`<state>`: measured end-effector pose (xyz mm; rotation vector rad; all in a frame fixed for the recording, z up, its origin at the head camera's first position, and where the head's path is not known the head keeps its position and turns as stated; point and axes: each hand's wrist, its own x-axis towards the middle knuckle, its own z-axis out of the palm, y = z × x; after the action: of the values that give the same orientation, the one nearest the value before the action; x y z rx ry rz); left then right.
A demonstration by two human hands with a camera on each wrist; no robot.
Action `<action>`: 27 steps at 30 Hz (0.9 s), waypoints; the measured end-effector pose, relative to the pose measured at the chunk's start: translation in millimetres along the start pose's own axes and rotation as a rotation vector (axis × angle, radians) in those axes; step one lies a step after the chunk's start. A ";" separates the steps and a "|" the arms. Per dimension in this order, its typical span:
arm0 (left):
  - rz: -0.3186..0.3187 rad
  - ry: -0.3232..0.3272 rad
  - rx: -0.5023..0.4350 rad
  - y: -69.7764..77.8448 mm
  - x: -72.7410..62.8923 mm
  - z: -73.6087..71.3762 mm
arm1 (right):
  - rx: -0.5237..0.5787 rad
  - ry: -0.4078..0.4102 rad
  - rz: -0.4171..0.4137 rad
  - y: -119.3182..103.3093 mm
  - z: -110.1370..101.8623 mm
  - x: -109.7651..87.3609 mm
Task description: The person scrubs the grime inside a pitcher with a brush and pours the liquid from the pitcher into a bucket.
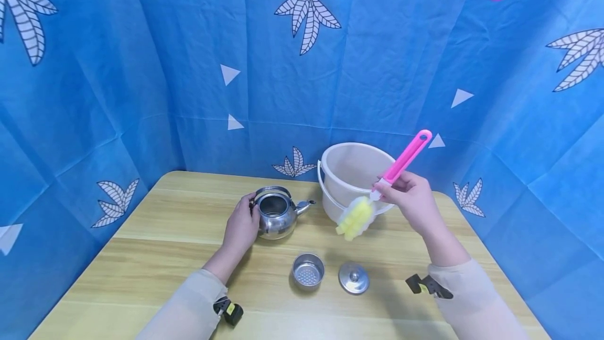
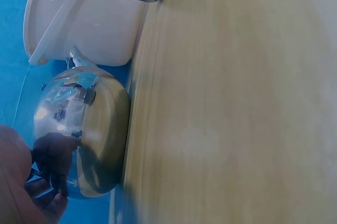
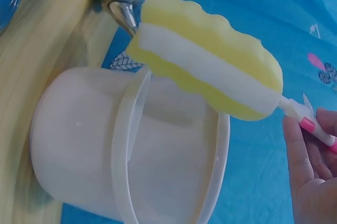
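Note:
In the head view my left hand (image 1: 243, 221) holds the left side of a lidless steel teapot (image 1: 277, 223), by its handle, its spout facing right. The teapot's round body (image 2: 84, 124) mirrors that hand (image 2: 31, 182) in the left wrist view. My right hand (image 1: 415, 201) pinches a sponge bottle brush (image 1: 406, 162) at the neck below its pink handle. Its yellow and white sponge head (image 3: 205, 61) points down and left, in front of the white bucket (image 1: 358, 167). A steel strainer cup (image 1: 308, 271) and a round lid (image 1: 354, 278) lie nearer me.
The bucket stands at the back right of the wooden table (image 1: 155, 235), its handle (image 1: 325, 185) hanging down in front. Blue patterned cloth (image 1: 198, 93) closes off the back and both sides.

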<state>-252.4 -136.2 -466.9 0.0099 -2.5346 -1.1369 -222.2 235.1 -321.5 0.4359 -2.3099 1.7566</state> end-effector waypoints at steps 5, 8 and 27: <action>-0.012 -0.004 0.000 -0.7 0.5 -0.2 | -0.003 -0.007 0.004 1.7 -7.7 -1.8; -0.013 -0.003 0.001 -1.3 0.5 -0.1 | 0.004 0.005 0.003 2.1 -12.4 -2.6; -0.013 -0.012 0.005 0.0 -0.2 0.5 | -0.047 0.034 0.053 5.9 -46.4 -9.5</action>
<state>-252.3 -135.9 -467.2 0.0216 -2.5518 -1.1387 -216.0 282.2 -317.5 0.3377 -2.3541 1.7156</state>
